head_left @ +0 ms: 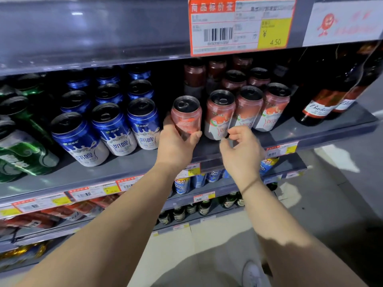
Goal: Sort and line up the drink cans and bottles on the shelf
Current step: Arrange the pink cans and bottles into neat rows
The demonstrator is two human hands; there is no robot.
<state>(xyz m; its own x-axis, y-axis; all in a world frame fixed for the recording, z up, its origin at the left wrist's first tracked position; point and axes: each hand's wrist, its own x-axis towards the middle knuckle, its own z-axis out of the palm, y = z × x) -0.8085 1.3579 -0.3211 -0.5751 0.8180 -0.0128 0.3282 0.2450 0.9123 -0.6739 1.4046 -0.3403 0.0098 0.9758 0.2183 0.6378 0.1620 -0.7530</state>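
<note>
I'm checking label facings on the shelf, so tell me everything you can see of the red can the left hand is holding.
The red can looks like metal, with a dark top and pull tab. Its body is pinkish red with a brighter red patch; its side is blurred and no characters can be read there. It stands about upright at the front of the grey shelf, in the gap between the blue cans and the other red cans, apart from both. The left hand grips its lower half, thumb on the right side.

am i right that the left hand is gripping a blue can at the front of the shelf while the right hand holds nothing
Not quite. The head view shows the left hand gripping a red can, not a blue one. The blue cans stand untouched further left. The right hand does hold nothing.
</note>
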